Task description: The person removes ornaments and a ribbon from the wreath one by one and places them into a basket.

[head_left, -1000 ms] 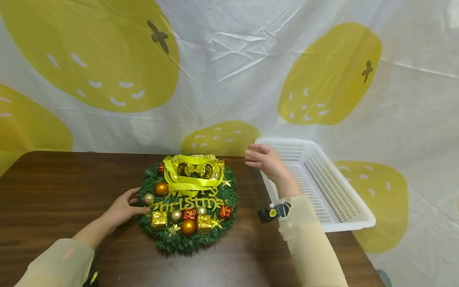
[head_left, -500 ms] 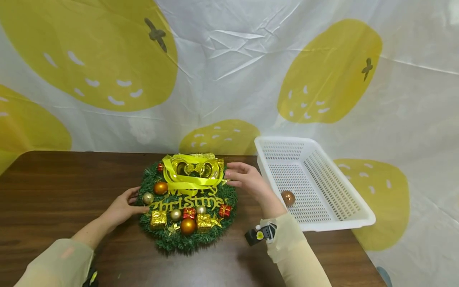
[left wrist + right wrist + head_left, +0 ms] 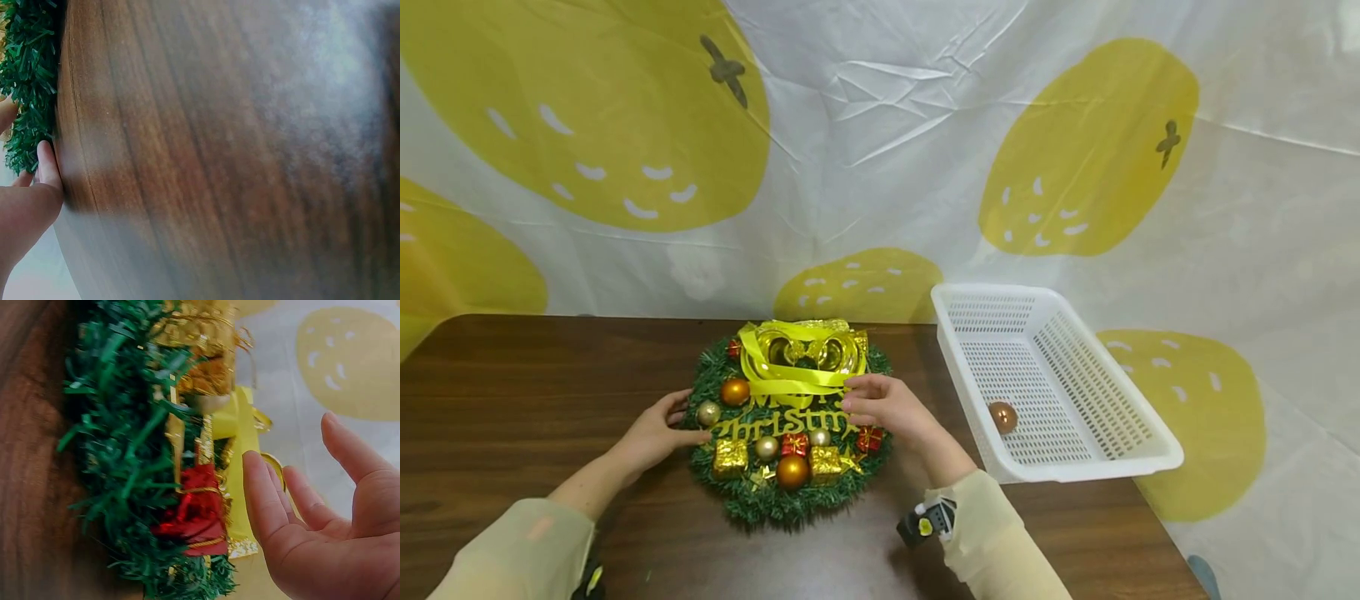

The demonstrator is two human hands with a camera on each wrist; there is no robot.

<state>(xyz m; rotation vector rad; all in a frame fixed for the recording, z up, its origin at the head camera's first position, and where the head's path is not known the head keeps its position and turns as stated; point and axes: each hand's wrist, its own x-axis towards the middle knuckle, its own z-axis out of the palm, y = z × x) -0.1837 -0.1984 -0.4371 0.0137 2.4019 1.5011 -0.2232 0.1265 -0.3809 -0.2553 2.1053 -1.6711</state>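
So the right hand (image 3: 886, 406) has swung back from over the white basket (image 3: 1138, 454) and now hovers over the wreath (image 3: 790, 500), right side. Its grip is loose, fingers apart and holding nothing, with the little red gift box (image 3: 870, 438) just below the fingertips. A copper bauble (image 3: 1002, 416) now sits in the basket, well off to the right of that hand, so looks like one ornament is off and the next is being lined up. The left hand (image 3: 658, 433) hasn't budged: fingers relaxed, resting against the wreath's left edge on the surface (image 3: 512, 400), beside a pale gold ball (image 3: 708, 413).
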